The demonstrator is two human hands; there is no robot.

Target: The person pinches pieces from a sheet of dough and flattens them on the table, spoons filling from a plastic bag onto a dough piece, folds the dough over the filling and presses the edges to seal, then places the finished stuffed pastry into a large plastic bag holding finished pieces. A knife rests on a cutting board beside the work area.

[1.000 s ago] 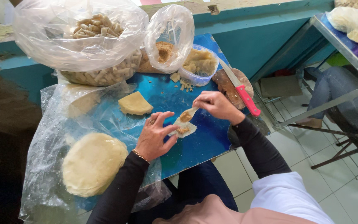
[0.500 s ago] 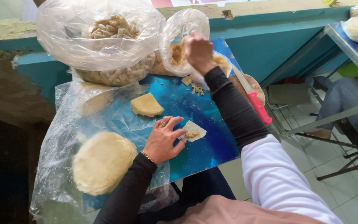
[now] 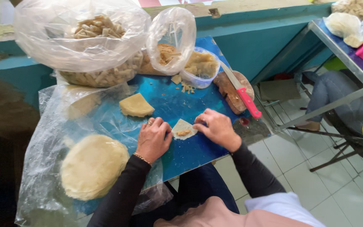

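Both arms come in from the bottom, in black long sleeves, forearms angled up toward 12 o'clock and converging. Left hand [image 3: 153, 138] lies palm down, fingers curled loosely, pointing toward 2 o'clock, with a ring on one finger and a thin gold bracelet at the wrist. Right hand [image 3: 216, 127] sits at its 3 o'clock, knuckles up, fingers bent and pointing toward 9 o'clock. The two hands are near each other, not touching.

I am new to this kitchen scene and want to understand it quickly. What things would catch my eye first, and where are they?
At the centre, the left hand and right hand touch a small dough wrapper with filling on the blue table. A big round stack of dough sheets lies under plastic at lower left. A red-handled knife rests on a wooden board at right.
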